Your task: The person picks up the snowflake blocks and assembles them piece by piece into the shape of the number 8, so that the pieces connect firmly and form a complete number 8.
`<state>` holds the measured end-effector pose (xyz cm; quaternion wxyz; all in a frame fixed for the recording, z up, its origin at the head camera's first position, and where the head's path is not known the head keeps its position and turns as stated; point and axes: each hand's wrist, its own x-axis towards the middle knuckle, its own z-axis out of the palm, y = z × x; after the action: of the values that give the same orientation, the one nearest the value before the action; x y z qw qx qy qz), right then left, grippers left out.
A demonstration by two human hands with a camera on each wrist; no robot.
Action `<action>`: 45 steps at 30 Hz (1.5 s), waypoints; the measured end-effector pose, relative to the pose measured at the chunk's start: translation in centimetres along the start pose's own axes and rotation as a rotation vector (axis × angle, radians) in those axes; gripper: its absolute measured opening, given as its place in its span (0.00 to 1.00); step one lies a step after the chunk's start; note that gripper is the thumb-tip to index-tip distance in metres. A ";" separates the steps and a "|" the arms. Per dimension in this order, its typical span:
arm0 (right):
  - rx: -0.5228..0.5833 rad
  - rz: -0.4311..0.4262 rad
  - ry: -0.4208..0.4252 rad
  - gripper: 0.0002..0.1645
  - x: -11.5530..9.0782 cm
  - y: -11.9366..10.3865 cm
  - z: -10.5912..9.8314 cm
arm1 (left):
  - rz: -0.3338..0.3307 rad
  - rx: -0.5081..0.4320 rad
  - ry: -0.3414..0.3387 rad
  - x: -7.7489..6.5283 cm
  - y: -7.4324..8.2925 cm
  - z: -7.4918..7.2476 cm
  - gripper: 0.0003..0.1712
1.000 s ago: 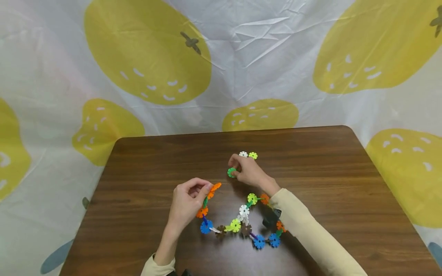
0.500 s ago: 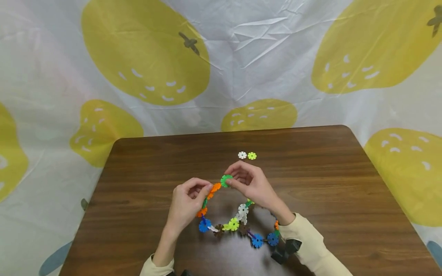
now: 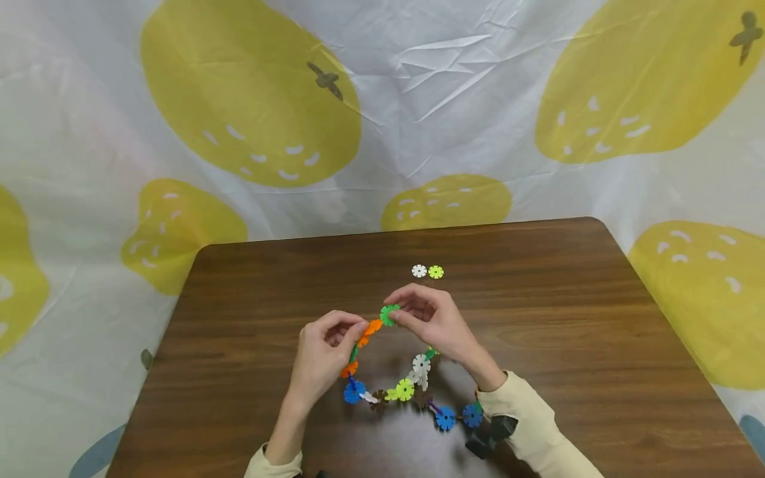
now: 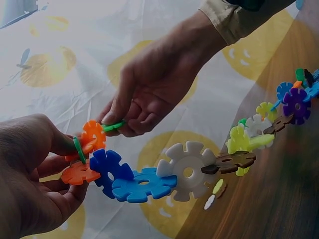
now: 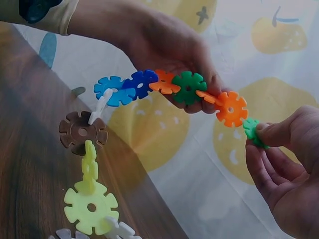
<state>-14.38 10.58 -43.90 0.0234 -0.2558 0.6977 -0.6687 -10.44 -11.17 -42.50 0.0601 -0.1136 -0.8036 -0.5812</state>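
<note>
My left hand (image 3: 325, 348) pinches the orange end of a chain of notched plastic discs. My right hand (image 3: 439, 322) pinches a green disc (image 3: 390, 315) between thumb and fingers. In the right wrist view the green disc's edge meets the end orange disc (image 5: 231, 109); how deep the notches sit in each other I cannot tell. From the left hand the chain runs through a blue disc (image 3: 354, 392), brown, lime (image 3: 404, 390) and white discs, and on to more blue discs (image 3: 445, 418). My right forearm hides part of the chain.
A loose white disc (image 3: 420, 271) and a loose lime disc (image 3: 436, 272) lie side by side beyond my hands on the brown wooden table (image 3: 269, 279). Behind the table hangs a pale cloth (image 3: 370, 146) printed with yellow fruit.
My right hand has brought the green disc left and nearer, from beside the loose discs to the chain's orange end. The left hand has stayed almost still.
</note>
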 end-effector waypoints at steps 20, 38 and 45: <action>0.105 0.067 0.097 0.11 -0.6 0.9 1.6 | 0.031 0.018 0.141 -0.6 0.3 0.7 0.04; 0.212 0.075 0.066 0.16 -0.4 1.2 1.9 | 0.025 0.090 -0.100 1.2 0.1 -0.2 0.05; 0.247 0.101 0.055 0.12 -0.2 1.3 2.1 | -0.055 0.071 -0.081 2.0 0.5 0.2 0.04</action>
<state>-13.90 8.70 -45.44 0.0691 -0.1970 0.6224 -0.7543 -12.21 -10.59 -41.65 0.0155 -0.1124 -0.8283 -0.5486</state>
